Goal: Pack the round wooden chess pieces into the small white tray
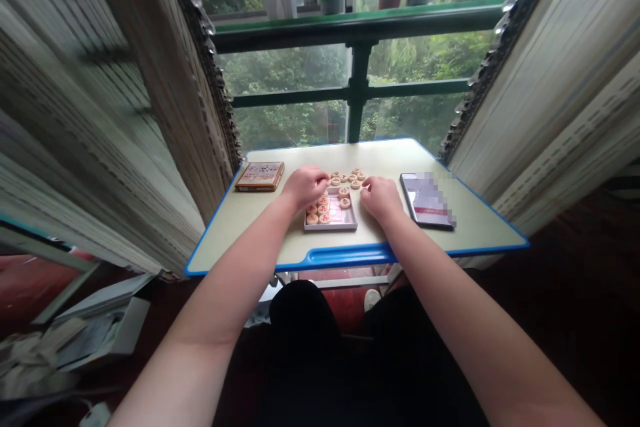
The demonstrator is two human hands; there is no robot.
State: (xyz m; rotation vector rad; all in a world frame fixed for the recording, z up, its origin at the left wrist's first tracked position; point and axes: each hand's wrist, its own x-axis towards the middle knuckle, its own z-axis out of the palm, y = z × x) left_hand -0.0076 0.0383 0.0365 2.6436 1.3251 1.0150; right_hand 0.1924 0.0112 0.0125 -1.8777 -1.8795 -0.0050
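A shallow white box (330,227) lies on the table with Chinese chess pieces in it. Red-marked pieces (324,218) fill its left side, and a couple more pieces (345,203) sit at its right. My left hand (303,187) is over the box's far left corner, its fingers closed in a pinch beside the loose pieces; what they hold, if anything, is hidden. Just right of the box, my right hand (381,197) rests low with curled fingers, close to several loose chess pieces (355,184) behind the box. I cannot make out anything in it.
A patterned box lid (260,176) lies at the table's left. A tablet or phone (427,200) lies at the right, partly pixelated. The table (225,227) has a blue edge and stands by a window with green bars (357,87). Curtains (530,93) hang on both sides.
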